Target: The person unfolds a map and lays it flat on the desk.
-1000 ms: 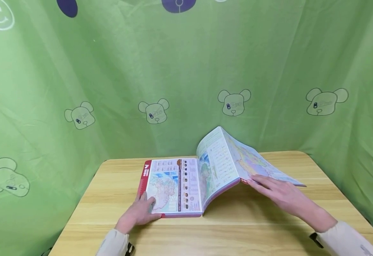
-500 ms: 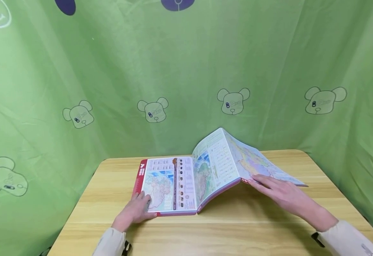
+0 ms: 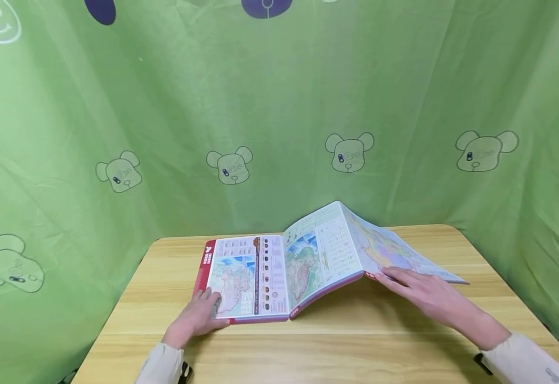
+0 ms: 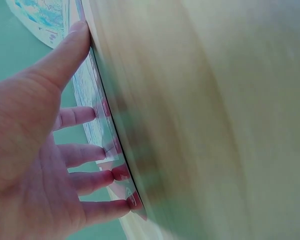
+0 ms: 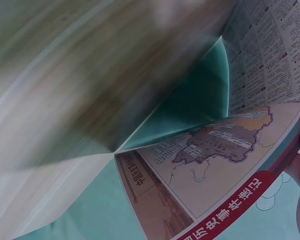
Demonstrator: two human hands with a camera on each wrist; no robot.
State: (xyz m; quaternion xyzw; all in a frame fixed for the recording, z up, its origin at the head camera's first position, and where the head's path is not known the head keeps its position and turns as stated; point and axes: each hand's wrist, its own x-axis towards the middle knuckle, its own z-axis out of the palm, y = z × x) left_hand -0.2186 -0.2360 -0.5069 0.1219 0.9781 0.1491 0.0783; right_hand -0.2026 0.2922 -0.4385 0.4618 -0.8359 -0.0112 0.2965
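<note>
A folding map [image 3: 233, 280] with a red strip down its left edge lies partly spread on the table. Its left panel is flat. The middle panel [image 3: 319, 250] rises to a peaked fold, and the right panel [image 3: 385, 248] slopes down from it. My left hand [image 3: 196, 314] rests on the left panel's near corner, fingers spread and fairly straight; in the left wrist view its fingertips [image 4: 105, 150] touch the surface. My right hand [image 3: 425, 293] pinches the near edge of the raised part. The right wrist view shows the printed underside [image 5: 215, 145], with that hand mostly cut off.
The wooden table [image 3: 308, 354] has rounded far corners. Behind it and at both sides hangs a green curtain [image 3: 279, 106] printed with bear faces. The raised fold stands close to the curtain.
My left hand has slid left with the flat panel. The peaked fold has dropped lower and shifted right, widening the map. My right hand has moved slightly right.
</note>
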